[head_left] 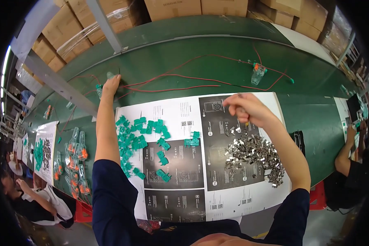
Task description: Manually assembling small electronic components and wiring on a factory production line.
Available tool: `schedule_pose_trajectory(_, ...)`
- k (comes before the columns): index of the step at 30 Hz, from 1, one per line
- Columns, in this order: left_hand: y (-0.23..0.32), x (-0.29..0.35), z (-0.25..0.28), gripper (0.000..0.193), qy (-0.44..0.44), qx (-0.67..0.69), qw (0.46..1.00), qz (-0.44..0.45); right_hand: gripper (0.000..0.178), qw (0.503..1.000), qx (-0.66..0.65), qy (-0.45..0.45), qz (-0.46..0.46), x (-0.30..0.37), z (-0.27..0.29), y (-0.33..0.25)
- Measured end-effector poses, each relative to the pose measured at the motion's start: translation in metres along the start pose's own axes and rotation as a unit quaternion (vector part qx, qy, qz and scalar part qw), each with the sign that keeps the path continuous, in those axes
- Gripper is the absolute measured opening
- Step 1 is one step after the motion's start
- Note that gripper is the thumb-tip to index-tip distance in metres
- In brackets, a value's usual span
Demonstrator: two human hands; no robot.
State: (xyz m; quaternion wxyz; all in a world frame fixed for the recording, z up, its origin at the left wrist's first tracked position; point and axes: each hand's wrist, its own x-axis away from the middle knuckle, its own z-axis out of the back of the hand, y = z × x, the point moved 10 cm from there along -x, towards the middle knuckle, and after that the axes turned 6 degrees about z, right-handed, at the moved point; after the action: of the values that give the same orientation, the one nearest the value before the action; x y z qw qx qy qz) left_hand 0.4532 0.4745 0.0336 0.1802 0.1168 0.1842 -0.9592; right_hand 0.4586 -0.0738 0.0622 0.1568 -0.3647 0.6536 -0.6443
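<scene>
My left hand [110, 85] reaches to the far left of the green table, its fingers closed beside a clear plastic shell [110, 75]. A second clear piece with a teal end [99, 90] lies against its left side; what the fingers grip is mostly hidden. My right hand [247, 109] hovers over the printed sheet with fingers curled together; anything between them is too small to make out. Below it lies a heap of small silvery metal clips [254, 156]. Teal plastic parts [131, 139] are scattered on the sheet's left half, with a small group [192, 139] nearer the middle.
Red wires [180, 76] run across the table to a clear shell with orange and teal parts [258, 74] at the far right. Several clear shells with orange pieces [76, 160] lie left of my arm. A grey metal post [61, 86] stands at left. Co-workers sit on both sides.
</scene>
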Motion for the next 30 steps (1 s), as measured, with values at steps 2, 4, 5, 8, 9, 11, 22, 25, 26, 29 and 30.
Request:
schedule_pose_trajectory(2,0.002,0.006,-0.001,0.021,0.025,0.035,0.995,-0.085,0.022,1.0,0.005,-0.019,-0.015,0.013,-0.015,0.007)
schedule_pose_trajectory(4,0.014,0.008,-0.003,0.019,0.036,0.057,0.989,-0.133,0.022,0.996,0.021,-0.068,-0.049,0.027,-0.03,0.015)
schedule_pose_trajectory(5,0.005,0.004,-0.007,0.02,0.019,0.03,0.996,-0.08,0.022,0.996,0.019,-0.064,-0.052,0.029,-0.031,0.017)
schedule_pose_trajectory(8,-0.007,-0.006,-0.004,0.022,-0.013,-0.019,1.0,0.021,0.022,0.994,0.04,-0.072,-0.073,0.038,-0.036,0.021)
schedule_pose_trajectory(9,-0.019,-0.006,0.008,0.023,0.014,-0.017,0.998,0.054,0.022,0.994,0.039,-0.075,-0.071,0.035,-0.04,0.021)
schedule_pose_trajectory(11,-0.038,0.002,0.037,0.025,0.065,-0.012,0.991,0.118,0.024,0.994,-0.022,-0.083,-0.068,0.025,-0.051,0.023)
schedule_pose_trajectory(22,0.148,0.146,0.384,0.035,0.436,0.031,0.894,-0.104,0.057,0.911,-0.367,-0.166,0.088,-0.061,-0.196,-0.112)
schedule_pose_trajectory(25,0.126,0.186,0.404,0.035,0.414,0.03,0.907,-0.071,0.04,0.851,-0.454,-0.168,0.204,-0.118,-0.17,-0.18)
schedule_pose_trajectory(26,0.119,0.199,0.406,0.035,0.403,0.037,0.913,-0.054,0.04,0.851,-0.454,-0.172,0.202,-0.128,-0.152,-0.194)
schedule_pose_trajectory(29,0.087,0.256,0.376,0.039,0.318,0.05,0.946,-0.026,0.038,0.881,-0.391,-0.069,0.259,-0.126,-0.053,-0.219)
schedule_pose_trajectory(30,0.075,0.282,0.363,0.041,0.281,0.06,0.958,-0.011,0.039,0.887,-0.369,-0.047,0.273,-0.113,-0.03,-0.221)
